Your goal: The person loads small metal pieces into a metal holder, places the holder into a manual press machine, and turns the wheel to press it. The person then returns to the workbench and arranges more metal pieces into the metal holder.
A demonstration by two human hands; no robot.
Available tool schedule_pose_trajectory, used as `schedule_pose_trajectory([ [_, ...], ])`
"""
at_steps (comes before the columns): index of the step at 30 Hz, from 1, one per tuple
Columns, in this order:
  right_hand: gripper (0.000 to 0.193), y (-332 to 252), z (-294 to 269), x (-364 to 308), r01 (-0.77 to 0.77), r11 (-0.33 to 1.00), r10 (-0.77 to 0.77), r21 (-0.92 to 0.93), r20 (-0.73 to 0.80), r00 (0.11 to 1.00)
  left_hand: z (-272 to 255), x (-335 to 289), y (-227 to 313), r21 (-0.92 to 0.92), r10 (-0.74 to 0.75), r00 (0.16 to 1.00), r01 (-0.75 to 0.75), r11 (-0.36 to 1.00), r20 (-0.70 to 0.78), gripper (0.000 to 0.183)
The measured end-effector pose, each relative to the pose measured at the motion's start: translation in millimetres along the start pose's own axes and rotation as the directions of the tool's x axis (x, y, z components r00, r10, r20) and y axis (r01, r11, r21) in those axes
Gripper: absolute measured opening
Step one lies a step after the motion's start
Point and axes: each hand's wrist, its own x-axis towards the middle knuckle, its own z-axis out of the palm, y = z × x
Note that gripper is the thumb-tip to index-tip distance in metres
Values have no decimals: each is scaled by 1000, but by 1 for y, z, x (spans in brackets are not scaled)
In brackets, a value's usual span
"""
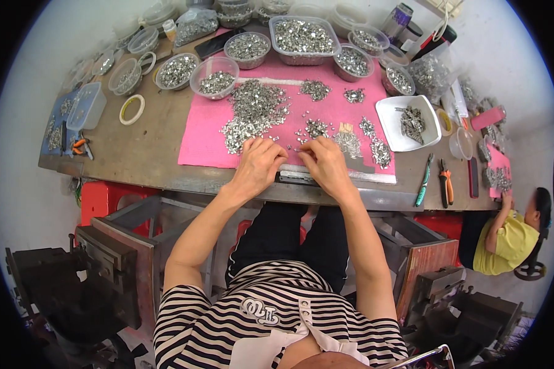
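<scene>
My left hand (258,163) and my right hand (326,163) are close together at the front edge of the pink mat (203,132). The fingers of each are bent into a pinch, and whatever they hold is too small to make out. Beneath them, along the table's edge, lies a dark narrow metal bar (297,177), partly covered by the hands. A large heap of small silvery metal parts (252,114) spreads beyond my left hand. Just past my right fingertips sits a smaller heap of parts (317,128). Right of it lies a patch of pale thin pieces (348,144).
Clear tubs of metal parts (303,37) line the back. A white tray (381,120) stands on the right, near green-handled pliers (425,181) and orange-handled pliers (445,184). A tape roll (132,109) lies left. At far right sits another person (505,240) in yellow.
</scene>
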Motion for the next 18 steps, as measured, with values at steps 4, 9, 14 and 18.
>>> schedule_pose_trajectory([
  [4, 8, 6, 7, 6, -44, 995, 47, -90, 39, 998, 2, -2, 9, -164, -110, 993, 103, 981, -34, 6],
  [9, 6, -3, -24, 1, -158, 982, 155, 104, 44, 987, 5, -2, 32, -346, -176, 984, 162, 924, -11, 6],
  [14, 10, 15, -42, -17, -306, 950, 300, 61, 92, 949, 24, -2, 48, -355, -84, 996, 73, 932, -18, 6],
  [18, 12, 14, -42, -21, -365, 922, 359, 131, 70, 931, 34, -3, 49, -300, -18, 998, 0, 954, -54, 6],
])
